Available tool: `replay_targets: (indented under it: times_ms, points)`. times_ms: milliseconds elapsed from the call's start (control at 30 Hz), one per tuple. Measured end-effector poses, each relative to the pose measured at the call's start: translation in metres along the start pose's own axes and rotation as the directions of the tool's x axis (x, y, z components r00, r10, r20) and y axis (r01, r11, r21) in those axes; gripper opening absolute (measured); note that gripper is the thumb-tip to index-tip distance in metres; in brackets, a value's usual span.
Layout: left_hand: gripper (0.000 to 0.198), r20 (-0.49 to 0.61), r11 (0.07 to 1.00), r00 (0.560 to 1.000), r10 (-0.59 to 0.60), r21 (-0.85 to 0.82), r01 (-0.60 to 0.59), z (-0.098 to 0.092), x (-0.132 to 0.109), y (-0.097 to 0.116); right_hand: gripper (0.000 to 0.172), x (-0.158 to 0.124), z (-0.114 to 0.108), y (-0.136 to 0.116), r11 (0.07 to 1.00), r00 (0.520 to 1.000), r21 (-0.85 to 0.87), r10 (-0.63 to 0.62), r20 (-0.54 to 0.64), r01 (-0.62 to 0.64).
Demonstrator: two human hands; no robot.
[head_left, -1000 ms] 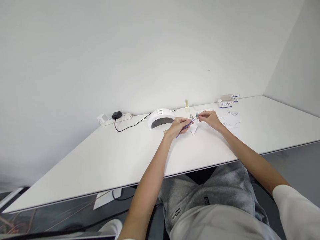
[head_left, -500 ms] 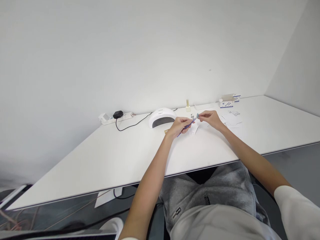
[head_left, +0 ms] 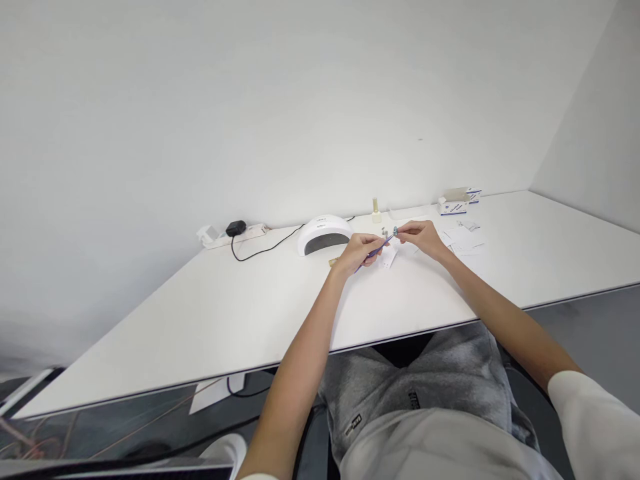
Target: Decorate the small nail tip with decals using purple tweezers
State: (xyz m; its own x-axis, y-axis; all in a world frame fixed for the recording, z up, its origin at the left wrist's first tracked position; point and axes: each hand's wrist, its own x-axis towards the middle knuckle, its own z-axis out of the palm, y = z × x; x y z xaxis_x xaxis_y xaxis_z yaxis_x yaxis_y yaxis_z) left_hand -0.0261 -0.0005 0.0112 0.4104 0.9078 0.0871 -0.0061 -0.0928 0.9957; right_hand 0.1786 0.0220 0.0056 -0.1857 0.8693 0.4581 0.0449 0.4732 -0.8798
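My left hand (head_left: 361,252) is closed around a slender blue tool (head_left: 375,252) that looks like tweezers. Its pale tip points up and right, towards my right hand. My right hand (head_left: 419,235) pinches a small teal piece (head_left: 395,231) between thumb and fingertips. The tool's tip meets or nearly meets this piece; I cannot tell which. Just behind the tip is a small silvery object (head_left: 385,232), partly hidden by my left fingers. A white card with small marks (head_left: 389,259) lies on the table below my hands.
A white nail lamp (head_left: 323,227) stands left of my hands, with a yellowish object (head_left: 332,263) near my left wrist. Behind is a nail polish bottle (head_left: 376,212). White papers (head_left: 463,240) and an opened small box (head_left: 454,205) lie right. A power strip (head_left: 255,231) carries a black adapter (head_left: 236,229).
Almost nothing differs. Both hands keep the same place and grip; the teal piece appears very slightly turned between my right fingertips.
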Motion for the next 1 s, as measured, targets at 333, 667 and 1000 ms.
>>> replay_targets:
  times_ms: [333, 667, 1000]
  points:
    - [0.044, -0.003, 1.000, 1.000, 0.005, -0.016, -0.005, 0.0007, -0.0010, 0.0017, 0.029, -0.0006, 0.0001, -0.0007, 1.000, 1.000, -0.010, 0.005, -0.008, -0.005]
    - [0.041, -0.018, 1.000, 1.000, 0.007, -0.017, -0.007, 0.0016, -0.0021, 0.0041, 0.026, -0.0005, 0.0002, -0.0005, 1.000, 1.000, 0.009, 0.003, 0.000, -0.003]
    - [0.040, -0.027, 1.000, 1.000, -0.002, -0.006, 0.002, 0.0014, -0.0001, 0.0014, 0.025, 0.0003, 0.0006, 0.0008, 1.000, 1.000, -0.013, -0.012, -0.009, 0.012]
